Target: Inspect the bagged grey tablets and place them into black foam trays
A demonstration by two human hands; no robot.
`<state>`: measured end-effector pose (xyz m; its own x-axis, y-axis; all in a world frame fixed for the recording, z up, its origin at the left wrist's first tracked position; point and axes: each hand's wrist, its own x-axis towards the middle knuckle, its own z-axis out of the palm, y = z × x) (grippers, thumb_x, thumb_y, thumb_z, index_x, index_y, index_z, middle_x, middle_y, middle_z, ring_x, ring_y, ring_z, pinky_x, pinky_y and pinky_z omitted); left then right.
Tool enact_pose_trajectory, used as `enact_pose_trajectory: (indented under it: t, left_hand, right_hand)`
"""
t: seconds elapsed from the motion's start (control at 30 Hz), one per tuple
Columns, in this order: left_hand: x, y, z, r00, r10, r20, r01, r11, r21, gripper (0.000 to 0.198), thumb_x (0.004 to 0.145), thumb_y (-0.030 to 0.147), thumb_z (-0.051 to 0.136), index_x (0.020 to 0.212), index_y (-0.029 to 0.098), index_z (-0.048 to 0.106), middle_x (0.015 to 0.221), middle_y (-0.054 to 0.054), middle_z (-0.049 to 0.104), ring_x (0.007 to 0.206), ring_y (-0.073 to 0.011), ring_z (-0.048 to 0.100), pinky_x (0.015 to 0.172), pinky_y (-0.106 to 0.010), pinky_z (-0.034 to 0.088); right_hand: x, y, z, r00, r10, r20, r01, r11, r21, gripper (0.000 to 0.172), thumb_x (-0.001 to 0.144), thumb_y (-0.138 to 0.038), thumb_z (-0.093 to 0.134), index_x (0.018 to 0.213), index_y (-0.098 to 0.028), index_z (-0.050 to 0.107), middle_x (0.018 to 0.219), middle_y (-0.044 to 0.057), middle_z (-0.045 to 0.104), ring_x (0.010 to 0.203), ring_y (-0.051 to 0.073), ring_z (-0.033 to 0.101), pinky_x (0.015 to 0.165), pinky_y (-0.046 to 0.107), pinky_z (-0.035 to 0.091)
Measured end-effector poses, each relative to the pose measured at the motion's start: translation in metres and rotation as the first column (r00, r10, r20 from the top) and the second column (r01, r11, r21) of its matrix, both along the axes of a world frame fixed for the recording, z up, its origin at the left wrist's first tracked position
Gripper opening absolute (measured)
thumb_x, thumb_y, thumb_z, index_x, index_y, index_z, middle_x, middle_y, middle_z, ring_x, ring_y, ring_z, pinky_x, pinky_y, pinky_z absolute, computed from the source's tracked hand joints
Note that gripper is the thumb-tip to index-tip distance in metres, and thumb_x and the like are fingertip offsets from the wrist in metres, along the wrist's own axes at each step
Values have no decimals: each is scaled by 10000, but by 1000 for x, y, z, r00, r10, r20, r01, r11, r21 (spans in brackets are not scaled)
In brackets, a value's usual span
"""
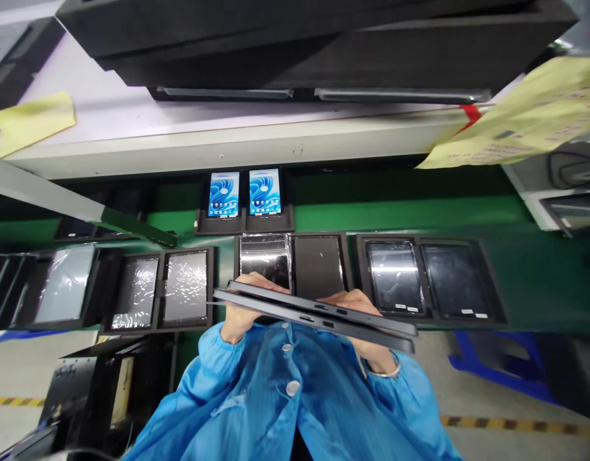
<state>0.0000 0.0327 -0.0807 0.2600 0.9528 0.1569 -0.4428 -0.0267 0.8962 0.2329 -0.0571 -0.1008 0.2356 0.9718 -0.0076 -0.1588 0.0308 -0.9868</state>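
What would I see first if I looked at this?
Two lit tablets with blue swirl screens glow at the top middle, in a black tray on the green conveyor belt. Nearer, the left hand and right hand hold two slim dark grey tablets stacked, edge-on.

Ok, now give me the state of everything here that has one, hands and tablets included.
Two thin dark grey tablets: stacked, held edge-on above the green conveyor belt.
Left hand: grip shut on their left end.
Right hand: grip shut on their right part.
Two small blue-wallpaper tablets: screens lit, in a black tray.
Film-wrapped tablets: screens dark.
Bare black tablets: screens dark.
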Motion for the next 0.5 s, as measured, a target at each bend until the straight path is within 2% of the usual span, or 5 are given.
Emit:
enact_pose_trajectory:
  t: [0.1, 0.23, 0.33, 0.43, 0.5]
  left_hand:
    - [2, 0, 5, 1000, 6, 27, -7, 1000, 22, 164, 876, 351, 822, 941, 222, 743, 881, -14, 793, 821, -230, 823, 691, -351, 711]
    - [1, -2, 8, 999, -2, 48, -3, 994, 106, 86, 904, 245, 790, 986, 239, 763, 917, -18, 792, 858, -205, 820, 749, -310, 704]
    - [2, -4, 9, 997, -32, 76, 20, 987, 158, 232, 875, 379, 818, 1055, 239, 775, 952, -42, 792, 885, -229, 815, 746, -332, 700]
    - [2, -5, 11, 997, -27, 75, 17, 990, 142, 489, 737, 600, 877, 1053, 239, 780, 939, -51, 788, 866, -262, 811, 721, -372, 701]
    - [1, -6, 10, 998, -10, 54, 4, 993, 115, 542, 684, 647, 892, 1013, 231, 780, 907, -49, 781, 841, -267, 810, 715, -383, 699]
  right_hand:
    - [2, 4, -2, 999, 51, 0, -51, 998, 42, 198, 819, -510, 841, 887, -324, 838, 813, 39, 776, 898, 318, 799, 815, 521, 682]
    - [-1, 6, -3, 997, 73, 7, -73, 994, 80, 120, 823, -436, 871, 893, -343, 844, 814, 41, 777, 885, 302, 804, 800, 493, 686]
    - [-2, 4, -4, 997, 80, 16, -81, 991, 106, 110, 834, -346, 878, 934, -377, 845, 857, 29, 780, 891, 283, 805, 806, 464, 687]
    - [-1, 3, -6, 995, 93, 37, -97, 986, 135, 151, 856, -307, 858, 979, -393, 842, 901, 30, 784, 904, 275, 803, 803, 454, 687]
    - [0, 3, -6, 993, 105, 51, -112, 980, 162, 140, 876, -330, 841, 1002, -390, 842, 917, 36, 784, 914, 278, 803, 804, 456, 686]
